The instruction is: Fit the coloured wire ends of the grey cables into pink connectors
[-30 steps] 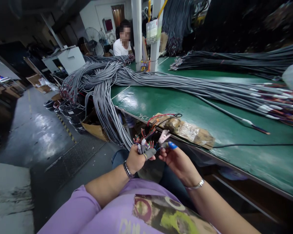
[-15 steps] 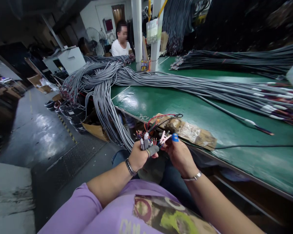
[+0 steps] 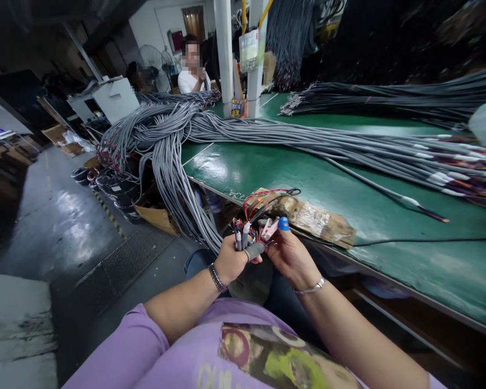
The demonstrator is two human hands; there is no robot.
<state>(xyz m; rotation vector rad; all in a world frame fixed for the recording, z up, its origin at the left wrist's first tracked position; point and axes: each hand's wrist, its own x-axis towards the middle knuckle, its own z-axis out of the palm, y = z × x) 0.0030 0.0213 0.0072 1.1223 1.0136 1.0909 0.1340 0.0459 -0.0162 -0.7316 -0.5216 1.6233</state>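
Observation:
My left hand point(image 3: 235, 256), its thumb in a grey cover, is wrapped round the ends of several grey cables point(image 3: 245, 232). White sleeves and a spray of thin coloured wires stick up out of this grip. Close on its right, my right hand point(image 3: 294, 256) pinches a pale pink spring clip point(image 3: 269, 229) between thumb and fingers. Blue tape point(image 3: 283, 223) covers the tip of that thumb. The clip's jaws are near the coloured wires; whether they bite on one is too small to tell. Red and black leads point(image 3: 263, 200) run behind the clip.
A taped cardboard piece point(image 3: 324, 224) lies along the front edge of the green table point(image 3: 389, 270). A long bundle of grey cables point(image 3: 267, 132) crosses the table and hangs over its left edge. Darker cables point(image 3: 368, 100) lie behind. Across the table sits a person point(image 3: 190, 81) in white.
My right hand has moved slightly left with the clip, whose handles are now closer together. The left hand keeps its hold on the cables. The person across the table has raised a hand.

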